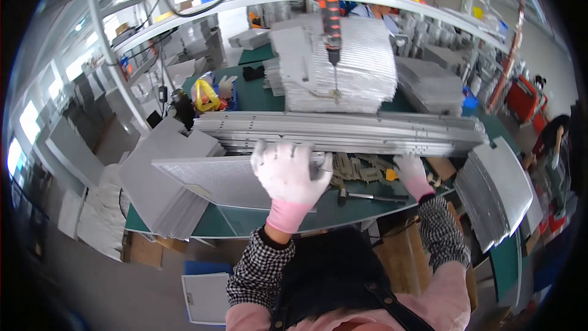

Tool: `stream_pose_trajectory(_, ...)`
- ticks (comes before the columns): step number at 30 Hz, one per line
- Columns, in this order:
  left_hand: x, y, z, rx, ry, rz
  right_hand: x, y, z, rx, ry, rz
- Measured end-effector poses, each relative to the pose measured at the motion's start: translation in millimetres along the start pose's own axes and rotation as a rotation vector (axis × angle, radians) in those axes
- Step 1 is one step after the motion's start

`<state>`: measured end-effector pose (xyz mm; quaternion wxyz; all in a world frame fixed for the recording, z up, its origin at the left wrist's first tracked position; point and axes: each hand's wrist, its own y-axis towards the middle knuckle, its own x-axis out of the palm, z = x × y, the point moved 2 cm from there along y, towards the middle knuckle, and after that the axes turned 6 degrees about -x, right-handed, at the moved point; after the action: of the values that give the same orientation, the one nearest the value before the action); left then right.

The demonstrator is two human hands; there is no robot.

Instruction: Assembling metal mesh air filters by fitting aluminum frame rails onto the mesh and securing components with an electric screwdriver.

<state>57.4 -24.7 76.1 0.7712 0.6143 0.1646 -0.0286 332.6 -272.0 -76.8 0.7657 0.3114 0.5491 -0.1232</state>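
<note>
My left hand (pixel 291 175), in a white and pink glove, is closed on the right end of a flat grey panel (pixel 214 179) with a thin metal frame. The panel is tilted over the bench, near a stack of similar panels. My right hand (pixel 410 173), gloved alike, reaches to the front edge of a pile of long silver metal profiles (pixel 343 132); its fingertips are too indistinct to show a grip. Between my hands lie several small metal corner brackets (pixel 362 169). A hammer (pixel 373 196) with a dark handle lies just in front of them.
An orange and black power screwdriver (pixel 329 18) hangs above the bench, its bit pointing down. Behind the profiles stands a tall stack of silvery mesh sheets (pixel 361 64). More panels lean at the left (pixel 162 178) and right (pixel 496 193). A blue bin (pixel 228 93) sits at the back left.
</note>
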Motion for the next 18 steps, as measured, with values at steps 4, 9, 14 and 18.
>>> stream_pose_trajectory(4,-4.0,-1.4,0.7,0.008,0.109,0.085,-33.9,35.6,19.2,-0.002,0.154,0.048)
stream_pose_trajectory(9,-6.8,-4.8,-1.3,0.019,0.118,0.059,-28.4,-5.7,19.7,0.025,0.346,-0.506)
stream_pose_trajectory(14,-13.5,-3.3,0.6,0.051,0.034,-0.014,1.1,-72.7,29.8,0.065,0.603,-0.379)
stream_pose_trajectory(18,-15.5,-4.8,-3.2,0.056,0.041,-0.071,1.1,-84.2,12.4,-0.006,0.565,-0.379)
